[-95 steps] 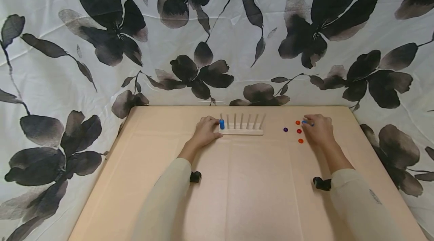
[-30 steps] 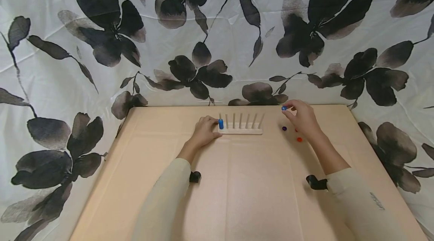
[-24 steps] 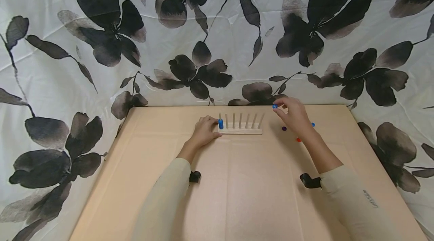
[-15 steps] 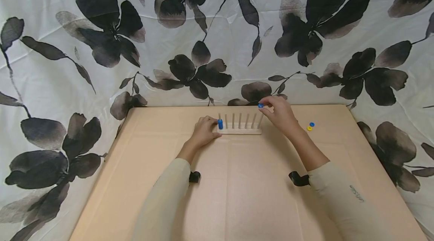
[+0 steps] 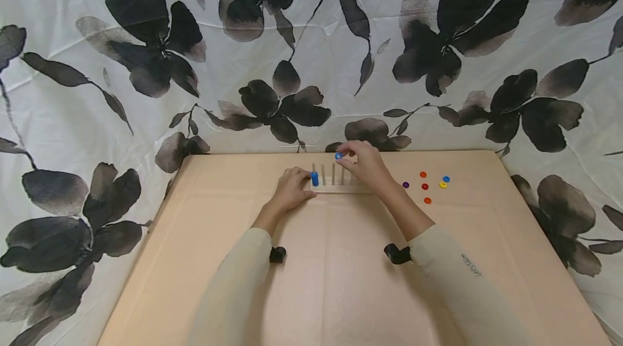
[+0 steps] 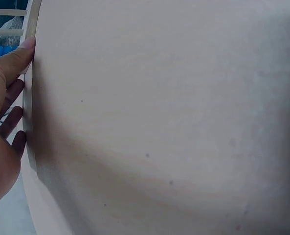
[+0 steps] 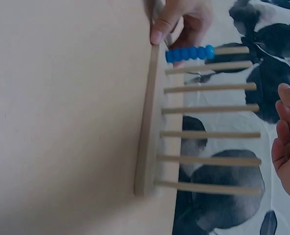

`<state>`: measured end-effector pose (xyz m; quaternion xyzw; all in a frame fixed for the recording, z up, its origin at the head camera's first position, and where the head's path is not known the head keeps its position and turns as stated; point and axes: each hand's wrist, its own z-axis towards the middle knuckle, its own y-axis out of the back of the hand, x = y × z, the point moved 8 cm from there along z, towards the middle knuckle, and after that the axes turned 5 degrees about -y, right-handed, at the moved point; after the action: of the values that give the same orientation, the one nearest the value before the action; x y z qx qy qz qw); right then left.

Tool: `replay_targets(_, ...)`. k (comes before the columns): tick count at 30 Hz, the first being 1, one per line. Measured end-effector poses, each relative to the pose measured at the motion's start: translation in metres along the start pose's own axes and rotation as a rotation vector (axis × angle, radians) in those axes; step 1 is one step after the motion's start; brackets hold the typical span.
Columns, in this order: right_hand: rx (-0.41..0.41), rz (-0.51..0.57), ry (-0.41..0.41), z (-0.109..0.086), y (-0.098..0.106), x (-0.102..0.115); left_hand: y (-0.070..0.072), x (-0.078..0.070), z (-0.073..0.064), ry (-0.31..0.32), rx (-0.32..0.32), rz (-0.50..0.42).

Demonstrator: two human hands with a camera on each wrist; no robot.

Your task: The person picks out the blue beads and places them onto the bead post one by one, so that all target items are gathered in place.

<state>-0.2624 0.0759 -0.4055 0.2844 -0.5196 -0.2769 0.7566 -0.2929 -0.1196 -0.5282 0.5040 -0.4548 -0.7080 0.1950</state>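
Note:
A wooden peg stand (image 5: 336, 190) with a row of upright pegs stands near the table's back edge. Several blue beads (image 7: 189, 53) are stacked on its leftmost peg. My left hand (image 5: 291, 189) holds the stand's left end, thumb at the front of the base; in the left wrist view that hand (image 6: 5, 93) shows its thumb along the base edge. Above the pegs, my right hand (image 5: 367, 168) pinches a blue bead (image 5: 338, 156) between thumb and fingertip. In the right wrist view the right hand (image 7: 289, 139) is beyond the peg tips, its bead not visible there.
Loose beads lie on the table right of the stand: a purple bead (image 5: 406, 185), several red or orange ones such as the red bead (image 5: 425, 186), a yellow bead (image 5: 443, 185) and a blue bead (image 5: 446, 179). Behind the table (image 5: 292, 292) hangs a floral cloth (image 5: 340, 102).
My right hand picked up a blue bead among the loose beads, raised it and carried it left over the stand. My left hand has stayed at the stand's left end.

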Motion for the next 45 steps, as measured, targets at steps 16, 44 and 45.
replay_targets(16, 0.102, -0.048, 0.028, 0.021, -0.042, 0.018, -0.002, 0.002, 0.005, 0.005, -0.013, 0.008)
replay_targets(44, 0.184, -0.17, 0.0, 0.021, -0.061, 0.032, 0.002, -0.001, -0.001, -0.021, -0.005, -0.002)
replay_targets(45, 0.182, -0.173, -0.001, 0.021, -0.062, 0.032, 0.002, -0.001, -0.002, -0.02, -0.004, -0.003)
